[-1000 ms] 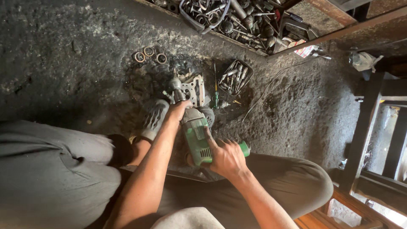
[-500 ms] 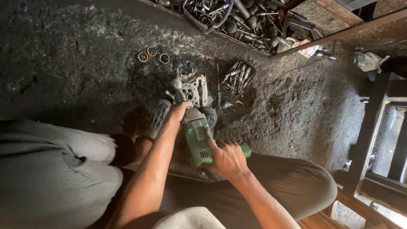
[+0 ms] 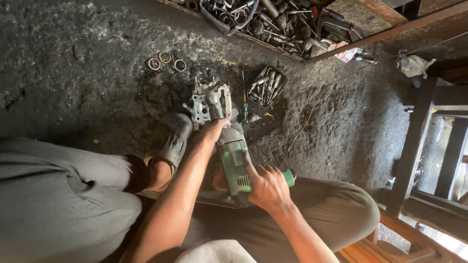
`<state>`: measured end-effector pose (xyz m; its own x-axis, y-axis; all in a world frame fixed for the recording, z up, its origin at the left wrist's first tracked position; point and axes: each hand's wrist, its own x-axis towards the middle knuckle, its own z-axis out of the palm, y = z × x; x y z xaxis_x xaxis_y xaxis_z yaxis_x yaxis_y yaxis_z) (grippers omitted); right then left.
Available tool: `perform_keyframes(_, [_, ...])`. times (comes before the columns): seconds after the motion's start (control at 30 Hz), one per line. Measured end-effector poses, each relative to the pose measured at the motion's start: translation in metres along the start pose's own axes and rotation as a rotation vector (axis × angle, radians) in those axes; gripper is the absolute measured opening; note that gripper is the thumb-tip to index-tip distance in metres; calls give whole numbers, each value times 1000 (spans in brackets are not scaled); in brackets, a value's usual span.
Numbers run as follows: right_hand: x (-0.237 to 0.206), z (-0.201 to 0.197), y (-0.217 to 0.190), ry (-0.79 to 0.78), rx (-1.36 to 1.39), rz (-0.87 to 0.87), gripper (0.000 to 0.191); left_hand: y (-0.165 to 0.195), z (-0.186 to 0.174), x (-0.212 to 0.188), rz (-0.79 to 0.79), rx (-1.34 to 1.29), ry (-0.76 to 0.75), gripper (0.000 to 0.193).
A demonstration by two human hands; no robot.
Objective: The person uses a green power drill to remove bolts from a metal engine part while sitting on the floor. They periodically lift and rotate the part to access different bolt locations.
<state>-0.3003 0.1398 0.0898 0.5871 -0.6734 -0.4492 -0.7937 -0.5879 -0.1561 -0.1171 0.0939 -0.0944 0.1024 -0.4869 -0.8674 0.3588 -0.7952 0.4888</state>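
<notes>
I hold a green power tool (image 3: pixel 235 160) with both hands, its nose pointing away from me at a grey metal engine part (image 3: pixel 209 100) on the dirty floor. My left hand (image 3: pixel 213 130) wraps the tool's front end, right beside the engine part. My right hand (image 3: pixel 265 187) grips the rear of the green body, index finger stretched along it. The tool's tip is hidden behind my left hand. My foot in a dark sandal (image 3: pixel 170 136) rests just left of the part.
Three metal rings (image 3: pixel 165 61) lie on the floor at the upper left. A small tray of bolts and bits (image 3: pixel 265 85) and a screwdriver (image 3: pixel 243 95) sit right of the part. A box of tools (image 3: pixel 273 19) stands beyond. A thin cable (image 3: pixel 317 102) crosses the floor; a wooden frame (image 3: pixel 419 146) is right.
The view has shifted slightly, so everything sits a little lower in frame. Both hands keep their grip on the green tool at the engine part.
</notes>
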Motion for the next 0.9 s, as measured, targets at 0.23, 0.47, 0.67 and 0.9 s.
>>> perform_keyframes(0.23, [9,-1,-10,-21,48,-62,109,-11,-18,15,13,-195,-1,38])
perform_keyframes(0.47, [0,-5,-1,-13,34,-23,113,3,-2,5,-16,-75,-38,40])
perform_keyframes(0.67, [4,-12,9,22,8,69,114,24,17,-1,91,-192,-91,41])
perform_keyframes(0.9, [-3,-35,29,-177,17,137,109,9,33,1,28,-262,-17,39])
